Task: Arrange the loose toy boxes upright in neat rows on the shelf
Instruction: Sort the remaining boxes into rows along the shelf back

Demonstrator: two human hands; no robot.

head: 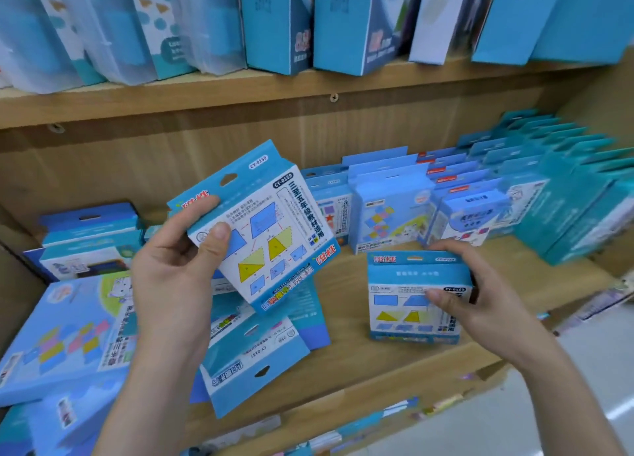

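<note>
1. My left hand (pixel 178 260) grips the tilted box (pixel 264 229). The thumb presses on its printed face and the fingers curl round its left edge.
2. The tilted box is raised clear of the shelf (pixel 360 363), leaning to one side with its hang tab uppermost, above the pile (pixel 247 363).
3. My right hand (pixel 480 294) holds the standing box (pixel 415 298), thumb across the front face and fingers curled over the top right corner.
4. The standing box is upright on the shelf near the front edge, right of the middle. It stands alone, with bare wood between it and the rows (pixel 387 208).
5. The rows are upright blue boxes packed one behind another along the back of the shelf, from the middle to the right end.
6. The pile is loose boxes lying flat and overlapping near the front edge, left of the middle, partly hidden by my left forearm.
7. A big box (pixel 68 332) lies flat at the front left corner, and a few more boxes (pixel 89 243) sit behind it at the back left.
8. The upper shelf (pixel 206 102) carries tall boxes (pixel 278 20), some leaning; their print is too blurred for me to read
</note>
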